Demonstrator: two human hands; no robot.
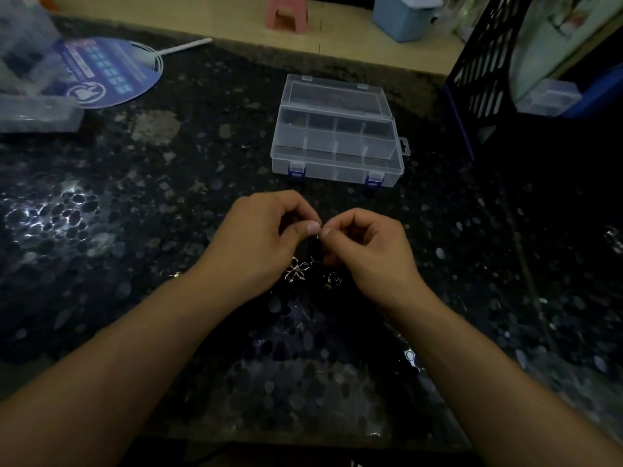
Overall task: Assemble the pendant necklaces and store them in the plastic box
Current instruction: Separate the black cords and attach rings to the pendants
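Pinching a tiny piece between both hands' fingers (312,227), flower pendant (296,269) below

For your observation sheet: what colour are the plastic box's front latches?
Blue latches on the clear plastic compartment box; head view.

Frame ctr: left hand (266,237) & right hand (365,246) pinch tiny metal piece; clear plastic compartment box (337,136) above, silver flower-shaped pendant (296,269) below on dark speckled worktop (168,197).

Counter (135,203): polished dark stone, glossy and speckled. Plastic box (337,153): clear smooth plastic with blue plastic latches. Flower pendant (296,269): shiny silver-toned metal wire. Hand fan (104,72): glossy printed plastic.
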